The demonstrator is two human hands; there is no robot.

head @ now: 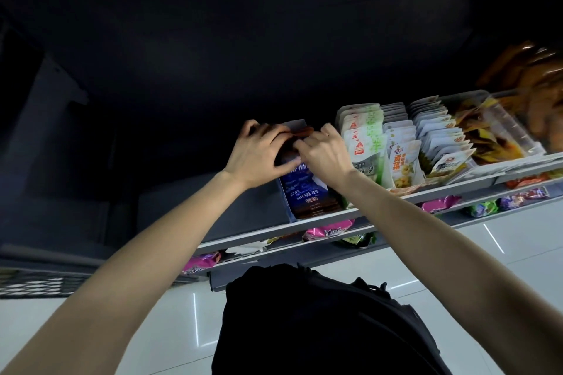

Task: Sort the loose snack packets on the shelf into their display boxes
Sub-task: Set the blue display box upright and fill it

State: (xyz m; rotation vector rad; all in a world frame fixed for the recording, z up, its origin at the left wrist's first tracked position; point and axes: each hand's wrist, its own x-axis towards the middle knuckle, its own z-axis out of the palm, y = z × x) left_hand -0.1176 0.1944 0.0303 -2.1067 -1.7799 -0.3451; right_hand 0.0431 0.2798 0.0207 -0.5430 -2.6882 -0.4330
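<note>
1. Brown packets (300, 133) are being pressed into the blue display box (307, 192) near the shelf's (396, 196) left end; the left hand (259, 152) and right hand (323, 155) are both curling around them.
2. Judged step: seating this stack.
3. Next is probably squaring them upright, then letting go.

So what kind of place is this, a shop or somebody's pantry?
Most likely a small shop. Snack packets stand in neat rows in display boxes on a metal shelf, more wrapped snacks fill the tier below, and both hands, left hand and right hand, tidy dark packets in the blue box.
</note>
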